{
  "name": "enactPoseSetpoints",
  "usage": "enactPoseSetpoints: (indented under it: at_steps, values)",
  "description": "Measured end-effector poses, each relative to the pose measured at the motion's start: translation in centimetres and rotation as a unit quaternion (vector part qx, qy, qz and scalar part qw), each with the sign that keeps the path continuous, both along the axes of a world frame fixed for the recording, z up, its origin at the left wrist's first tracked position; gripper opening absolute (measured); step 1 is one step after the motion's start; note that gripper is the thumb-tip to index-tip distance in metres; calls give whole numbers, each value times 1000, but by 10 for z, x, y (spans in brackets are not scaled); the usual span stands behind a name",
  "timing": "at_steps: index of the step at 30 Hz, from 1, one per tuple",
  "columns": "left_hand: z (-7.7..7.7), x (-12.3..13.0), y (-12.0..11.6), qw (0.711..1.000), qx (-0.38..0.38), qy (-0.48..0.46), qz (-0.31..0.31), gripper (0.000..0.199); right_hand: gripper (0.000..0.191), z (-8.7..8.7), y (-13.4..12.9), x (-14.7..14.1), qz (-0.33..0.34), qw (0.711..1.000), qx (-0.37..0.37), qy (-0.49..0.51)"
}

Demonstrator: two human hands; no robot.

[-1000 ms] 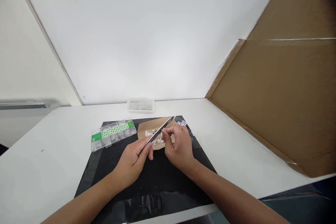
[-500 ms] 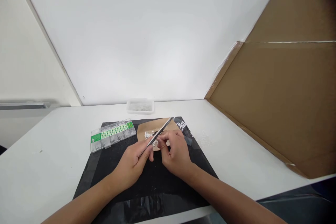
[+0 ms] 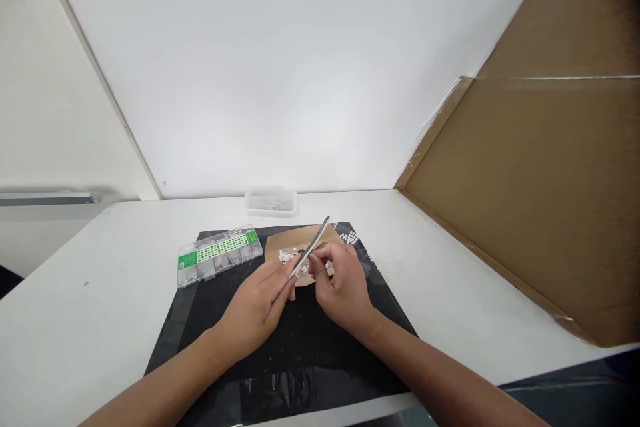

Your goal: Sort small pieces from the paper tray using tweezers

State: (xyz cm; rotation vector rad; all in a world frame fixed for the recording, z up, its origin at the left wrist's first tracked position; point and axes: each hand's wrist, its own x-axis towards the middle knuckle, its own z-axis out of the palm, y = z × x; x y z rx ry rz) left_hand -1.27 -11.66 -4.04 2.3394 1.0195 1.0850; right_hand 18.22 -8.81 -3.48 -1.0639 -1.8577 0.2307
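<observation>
A thin, flat piece [image 3: 318,235], dark with a pale edge, stands tilted up from my left hand [image 3: 259,300]. Its near end is gripped between the thumb and fingers; I cannot make out its kind. Close beside it, on its right, my right hand [image 3: 340,280] has thumb and forefinger pinched together. Whatever they hold is too small or hidden to name. Beneath both hands lies a sheet of brown paper [image 3: 276,240], with small white pieces [image 3: 286,256] scattered on it. The hands cover part of the paper.
A clear compartment box [image 3: 220,255] with a green and white label lies at the mat's left. Behind the black mat [image 3: 300,340] stands a translucent tub [image 3: 271,201]. Small white pieces [image 3: 349,237] sit at the mat's far right corner. A cardboard panel [image 3: 530,193] stands on the right.
The thin piece has turned, its far end now more upright and showing its face differently. My fingers have shifted slightly along it. The whole view has drifted a little.
</observation>
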Motion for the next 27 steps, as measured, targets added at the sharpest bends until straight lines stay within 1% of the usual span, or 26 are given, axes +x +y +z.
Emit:
enactPoseSetpoints:
  at_steps: [4,9,13,17,22,27]
  values:
    - [-3,0,0,1000,22,-10,-3,49,17,1,0,1,34,999,8,-1]
    - [-2,1,-1,1000,24,-9,1,48,17,1,1,1,16,1000,18,18]
    - [-2,0,-1,1000,24,-2,2,46,16,0,-2,0,40,999,19,3]
    - [0,1,-1,1000,22,-1,5,43,16,0,-2,0,13,1000,21,10]
    - [1,1,-2,1000,23,0,2,43,15,-1,-1,0,32,999,30,0]
    - [0,1,-2,1000,18,9,2,43,16,1,-1,1,11,999,27,15]
